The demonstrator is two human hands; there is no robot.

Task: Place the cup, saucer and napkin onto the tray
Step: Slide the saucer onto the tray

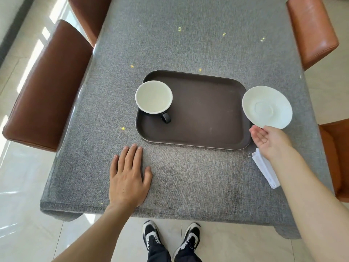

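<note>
A dark brown tray (204, 120) lies on the grey table. A cup (154, 97), black outside and white inside, stands in the tray's left part with its handle toward me. My right hand (268, 141) holds a white saucer (267, 107) by its near rim, tilted and lifted just past the tray's right edge. A white folded napkin (265, 167) lies on the table under my right forearm, partly hidden. My left hand (129, 176) rests flat on the cloth in front of the tray, fingers spread, holding nothing.
The table wears a grey cloth (188, 44) with small yellow specks. Brown leather chairs stand at the left (47, 86), far left (88, 14) and right (311, 31). Another chair (338, 157) sits close to my right arm. The table's near edge is just below my left wrist.
</note>
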